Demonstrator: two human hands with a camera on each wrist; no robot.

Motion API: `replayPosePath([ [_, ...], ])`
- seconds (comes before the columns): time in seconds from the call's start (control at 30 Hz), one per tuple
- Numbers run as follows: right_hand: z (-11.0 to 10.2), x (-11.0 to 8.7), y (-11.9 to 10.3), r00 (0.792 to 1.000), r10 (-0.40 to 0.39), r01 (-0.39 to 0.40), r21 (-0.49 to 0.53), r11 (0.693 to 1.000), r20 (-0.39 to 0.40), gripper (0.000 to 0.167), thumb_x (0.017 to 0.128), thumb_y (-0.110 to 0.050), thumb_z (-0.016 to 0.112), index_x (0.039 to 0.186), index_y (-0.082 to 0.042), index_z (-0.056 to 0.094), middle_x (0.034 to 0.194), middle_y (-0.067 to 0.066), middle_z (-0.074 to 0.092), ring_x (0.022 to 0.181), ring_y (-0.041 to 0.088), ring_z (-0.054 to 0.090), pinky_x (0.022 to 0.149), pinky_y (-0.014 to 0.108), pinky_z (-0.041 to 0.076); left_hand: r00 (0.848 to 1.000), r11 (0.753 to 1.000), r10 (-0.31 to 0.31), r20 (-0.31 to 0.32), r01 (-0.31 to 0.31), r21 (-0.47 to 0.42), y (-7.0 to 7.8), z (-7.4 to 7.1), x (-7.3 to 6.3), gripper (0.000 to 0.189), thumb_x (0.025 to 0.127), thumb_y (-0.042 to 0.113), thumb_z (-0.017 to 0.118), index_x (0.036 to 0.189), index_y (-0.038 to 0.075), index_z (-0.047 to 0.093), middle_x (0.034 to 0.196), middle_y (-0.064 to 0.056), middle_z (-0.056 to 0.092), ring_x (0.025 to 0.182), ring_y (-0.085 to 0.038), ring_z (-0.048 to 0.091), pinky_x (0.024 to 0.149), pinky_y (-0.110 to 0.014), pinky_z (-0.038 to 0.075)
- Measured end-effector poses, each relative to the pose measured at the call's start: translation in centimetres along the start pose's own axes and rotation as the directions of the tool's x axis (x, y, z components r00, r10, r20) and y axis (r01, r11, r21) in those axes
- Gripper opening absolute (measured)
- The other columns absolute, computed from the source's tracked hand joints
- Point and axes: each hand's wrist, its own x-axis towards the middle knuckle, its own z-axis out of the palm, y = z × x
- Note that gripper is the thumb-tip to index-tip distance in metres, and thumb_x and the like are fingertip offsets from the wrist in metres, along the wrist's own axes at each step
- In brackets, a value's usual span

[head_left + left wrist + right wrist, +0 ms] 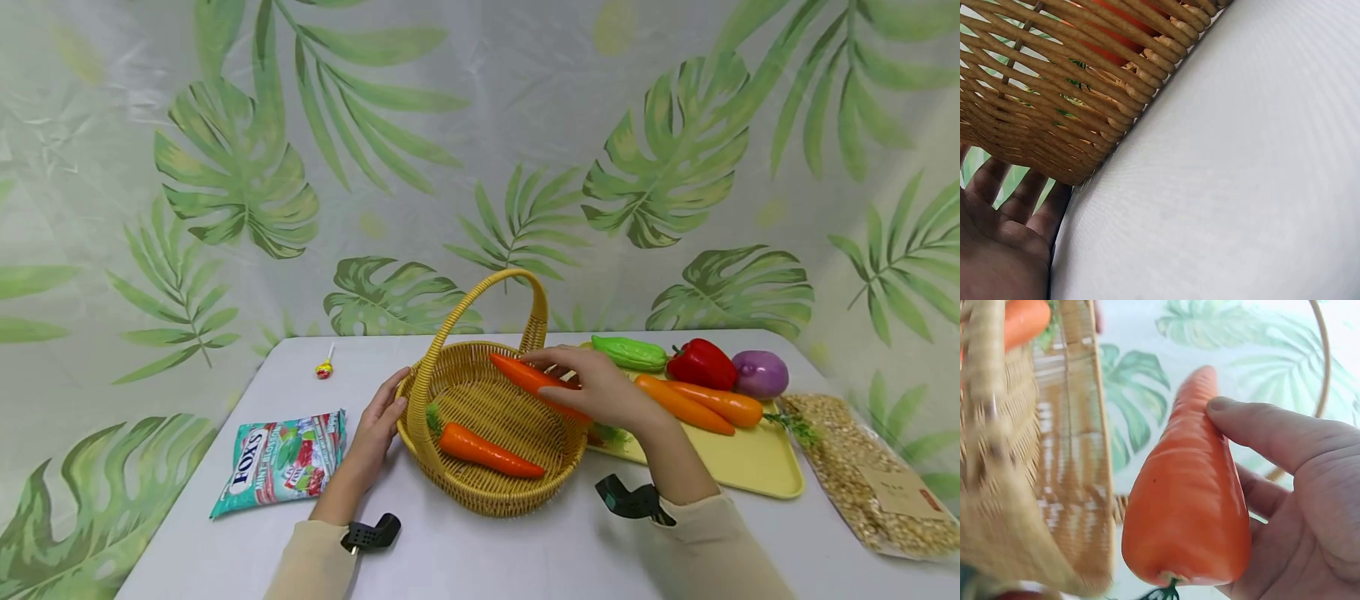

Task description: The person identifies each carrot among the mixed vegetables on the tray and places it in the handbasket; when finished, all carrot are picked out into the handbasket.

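My right hand (596, 385) pinches an orange carrot (536, 385) between thumb and fingers, over the right part of a yellow wicker basket (492, 500) with an arched handle. The right wrist view shows this carrot (1185, 506) with its thick stem end toward the camera and the thumb on its narrower part. Another carrot (487, 451) lies inside the basket at the front left. My left hand (375, 429) rests against the basket's left side. In the left wrist view its extended fingers (1022, 197) touch the woven wall (1054, 94); their tips are hidden.
On the right, a yellow tray (780, 475) bears two carrots (693, 408), a green bumpy vegetable (630, 353), a red bell pepper (702, 364) and a purple round vegetable (761, 374). A bag of grains (862, 467) lies beyond it. To the left are a candy bag (281, 460) and a lollipop (325, 368).
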Motion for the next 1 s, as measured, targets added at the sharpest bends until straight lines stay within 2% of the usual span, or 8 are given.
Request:
replayPosePath([
  [0.2, 1.7, 1.4, -0.7, 1.000, 0.000, -0.001, 0.040, 0.999, 0.025, 0.047, 0.094, -0.016, 0.070, 0.139, -0.018, 0.058, 0.126, 0.004, 0.067, 0.109, 0.021, 0.064, 0.092, 0.040, 0.056, 1.000, 1.000, -0.007, -0.006, 0.007, 0.018, 0.1, 0.0, 0.0, 0.049, 0.107, 0.032, 0.041, 0.155, 0.029, 0.033, 0.164, 0.002, 0.032, 0.134, 0.005, 0.044, 0.109, -0.019, 0.039],
  [0.4, 3.4, 2.3, -1.0, 0.998, 0.011, -0.013, 0.038, 0.999, 0.054, 0.048, 0.094, -0.016, 0.069, 0.140, -0.019, 0.057, 0.124, 0.004, 0.067, 0.107, 0.020, 0.065, 0.092, 0.038, 0.055, 1.000, 1.000, -0.009, -0.003, 0.009, 0.005, 0.0, -0.1, 0.0, 0.048, 0.107, 0.032, 0.041, 0.155, 0.031, 0.033, 0.163, 0.001, 0.033, 0.132, 0.008, 0.045, 0.106, -0.015, 0.040],
  [0.57, 4.7, 3.0, -1.5, 0.998, 0.010, -0.011, 0.018, 1.000, 0.065, 0.048, 0.094, -0.014, 0.069, 0.140, -0.019, 0.055, 0.123, 0.004, 0.068, 0.103, 0.020, 0.066, 0.091, 0.038, 0.056, 1.000, 1.000, -0.025, -0.011, 0.025, 0.014, 0.0, -0.1, 0.1, 0.048, 0.106, 0.033, 0.041, 0.154, 0.034, 0.034, 0.163, 0.005, 0.033, 0.139, -0.001, 0.042, 0.112, -0.023, 0.038],
  [0.63, 5.2, 3.2, -1.6, 0.998, 0.008, -0.008, 0.000, 1.000, 0.061, 0.049, 0.094, -0.014, 0.069, 0.141, -0.018, 0.055, 0.123, 0.004, 0.067, 0.106, 0.020, 0.066, 0.093, 0.039, 0.055, 1.000, 1.000, -0.024, -0.011, 0.024, 0.012, -0.1, -0.1, 0.1, 0.048, 0.106, 0.033, 0.041, 0.154, 0.033, 0.034, 0.163, 0.004, 0.033, 0.139, -0.002, 0.042, 0.112, -0.023, 0.037],
  [0.83, 6.7, 3.7, -1.5, 0.998, 0.018, -0.016, -0.035, 0.999, 0.068, 0.049, 0.094, -0.012, 0.069, 0.141, -0.016, 0.054, 0.123, 0.005, 0.066, 0.113, 0.021, 0.063, 0.097, 0.042, 0.053, 1.000, 1.000, -0.008, 0.003, 0.008, -0.009, -0.3, -0.1, 0.2, 0.048, 0.107, 0.031, 0.041, 0.154, 0.030, 0.033, 0.164, 0.001, 0.031, 0.133, 0.007, 0.044, 0.104, -0.012, 0.040],
  [0.93, 7.4, 3.7, -1.3, 0.993, 0.057, -0.052, -0.055, 0.997, 0.103, 0.049, 0.093, -0.011, 0.069, 0.140, -0.015, 0.056, 0.120, 0.005, 0.067, 0.110, 0.021, 0.063, 0.096, 0.041, 0.053, 1.000, 1.000, -0.007, 0.003, 0.007, 0.006, -0.2, -0.2, 0.2, 0.048, 0.107, 0.031, 0.041, 0.155, 0.031, 0.033, 0.164, 0.001, 0.031, 0.132, 0.009, 0.044, 0.107, -0.017, 0.039],
  [1.0, 7.9, 3.7, -1.2, 0.988, 0.082, -0.072, -0.074, 0.995, 0.132, 0.047, 0.093, -0.011, 0.070, 0.138, -0.014, 0.057, 0.118, 0.006, 0.068, 0.108, 0.021, 0.063, 0.095, 0.041, 0.053, 1.000, 1.000, -0.009, 0.001, 0.009, 0.013, -0.2, -0.2, 0.2, 0.048, 0.107, 0.032, 0.041, 0.155, 0.031, 0.033, 0.164, 0.001, 0.031, 0.131, 0.009, 0.045, 0.112, -0.025, 0.038],
])
